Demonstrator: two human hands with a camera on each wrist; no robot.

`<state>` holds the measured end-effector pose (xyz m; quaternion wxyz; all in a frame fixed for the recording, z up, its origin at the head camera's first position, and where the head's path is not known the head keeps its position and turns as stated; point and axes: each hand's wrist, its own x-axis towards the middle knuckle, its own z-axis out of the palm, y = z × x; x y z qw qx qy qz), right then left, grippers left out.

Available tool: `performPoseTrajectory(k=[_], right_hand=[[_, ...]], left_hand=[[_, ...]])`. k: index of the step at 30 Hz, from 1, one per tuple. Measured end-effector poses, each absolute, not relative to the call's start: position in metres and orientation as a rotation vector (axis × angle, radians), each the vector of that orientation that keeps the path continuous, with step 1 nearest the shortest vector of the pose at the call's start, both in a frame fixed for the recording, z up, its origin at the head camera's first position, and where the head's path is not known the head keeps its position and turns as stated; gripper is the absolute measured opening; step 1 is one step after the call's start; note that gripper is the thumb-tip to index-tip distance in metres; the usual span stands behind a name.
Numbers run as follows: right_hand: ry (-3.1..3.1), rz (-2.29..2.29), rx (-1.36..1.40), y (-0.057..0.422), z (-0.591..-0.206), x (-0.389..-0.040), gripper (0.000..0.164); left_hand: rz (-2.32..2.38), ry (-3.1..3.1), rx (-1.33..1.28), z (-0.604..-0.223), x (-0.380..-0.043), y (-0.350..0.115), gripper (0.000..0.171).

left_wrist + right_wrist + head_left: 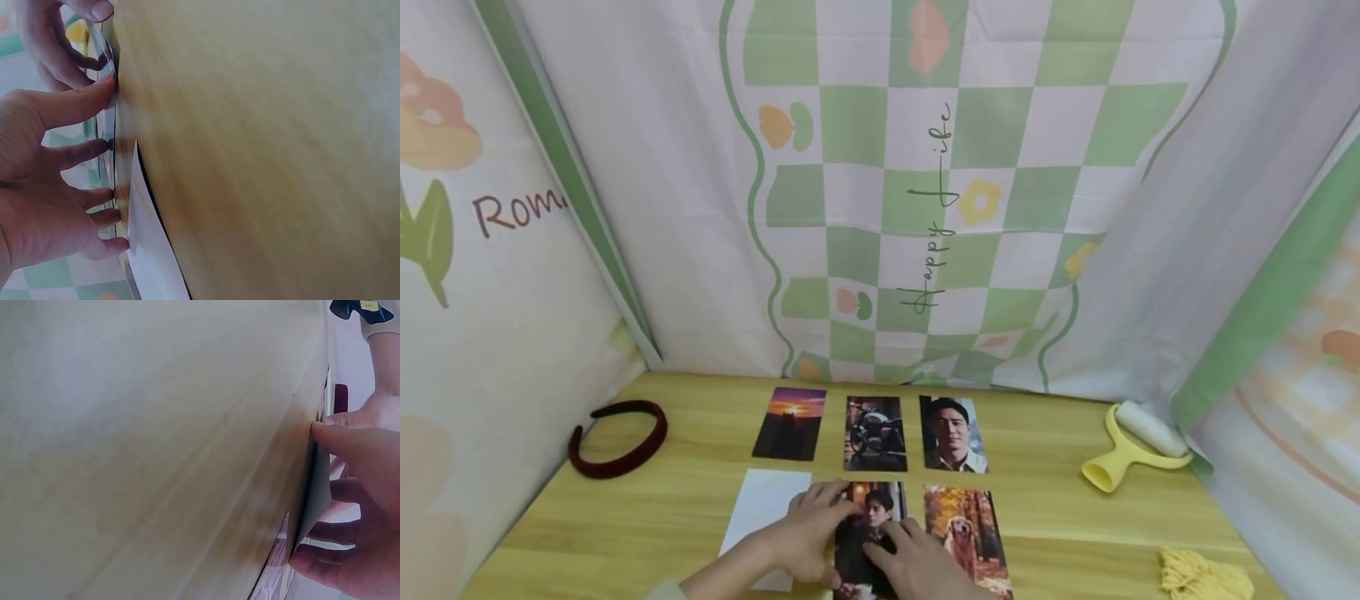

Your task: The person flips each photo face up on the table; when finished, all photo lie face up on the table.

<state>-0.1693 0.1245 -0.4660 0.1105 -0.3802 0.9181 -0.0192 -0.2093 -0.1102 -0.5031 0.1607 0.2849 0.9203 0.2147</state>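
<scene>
A photo card of a seated person in dark clothes (853,562) lies in the middle of the front row, between both hands. My left hand (808,533) touches its left side, thumb near the front and fingers spread toward the back. Over its right part rests my right hand (925,562), fingers extended. In the left wrist view, the left fingertips (107,145) meet the card's edge by the table. The right wrist view shows the right hand (362,512) with thumb and fingertips along the card's edge. A white card (760,508) lies partly beneath the left forearm.
Behind are photo cards of a sunset (790,425), a motorcycle (876,433) and a portrait (955,433). A dog photo (958,533) lies right of the hands. Around them on the wooden table (1045,517) are a dark red headband (658,433), a yellow-handled roller (1138,454) and yellow yarn (1202,575).
</scene>
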Motion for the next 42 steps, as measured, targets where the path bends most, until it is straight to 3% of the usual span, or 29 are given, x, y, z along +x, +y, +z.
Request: performPoseTrajectory(k=[10, 21, 27, 33, 38, 42], right_hand=[[2.675, -0.065, -1.132, 0.127, -0.471, -0.174, 0.061], [2.797, -0.016, -1.083, 0.123, -0.453, -0.166, 0.046], [2.757, -0.425, -0.987, 0.113, -0.441, -0.165, 0.047], [2.552, -0.699, -0.948, 0.095, -0.433, -0.166, 0.053], [2.364, -0.921, -0.924, 0.078, -0.445, -0.173, 0.057], [2.155, -1.174, -0.806, 0.068, -0.479, -0.189, 0.062]], left_hand=[[0.560, 2.674, 0.776, -0.497, -0.204, -0.103, 0.085], [0.675, 2.648, 0.714, -0.472, -0.201, -0.108, 0.078], [0.680, 2.700, 0.678, -0.445, -0.195, -0.127, 0.087], [0.639, 2.713, 0.626, -0.445, -0.200, -0.158, 0.095], [0.478, 2.731, 0.646, -0.454, -0.208, -0.183, 0.112], [0.389, 2.743, 0.711, -0.461, -0.209, -0.196, 0.118]])
